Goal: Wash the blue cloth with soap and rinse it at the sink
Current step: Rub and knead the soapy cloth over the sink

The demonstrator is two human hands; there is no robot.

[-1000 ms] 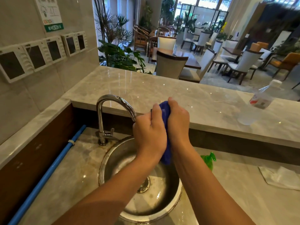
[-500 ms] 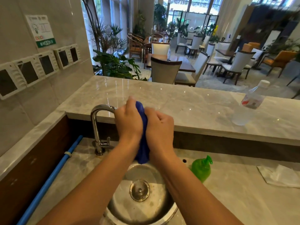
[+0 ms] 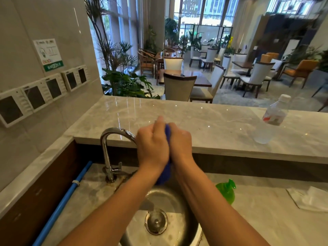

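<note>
Clearly mid-scrub: bunched blue cloth [image 3: 168, 172] squeezed between left hand [image 3: 152, 148] and right hand [image 3: 181, 143], held just above the round stainless-steel sink [image 3: 193, 226] and right beside the spout of the curved chrome tap [image 3: 113, 139]. Fingers of both hands curled round the wad and pressed close together, the far fingertips hidden behind it, so exact hold underneath cannot be told. Only a narrow blue strip showing at the top between the palms and a hanging tail below the wrists. No running water plainly visible, edges of the hands blurred. Green plastic soap pump bottle [image 3: 226, 191] standing on the grey marble counter [image 3: 266, 228] close by the right forearm. Likely slips from here: an elbow swinging outward could knock that bottle over; a soapy, tightly wrung wad could squirt free and drop onto the drain or the counter; rubbing so near the spout could bang knuckles against it; suds left inside the folds if rinsing stays this bunched
</note>
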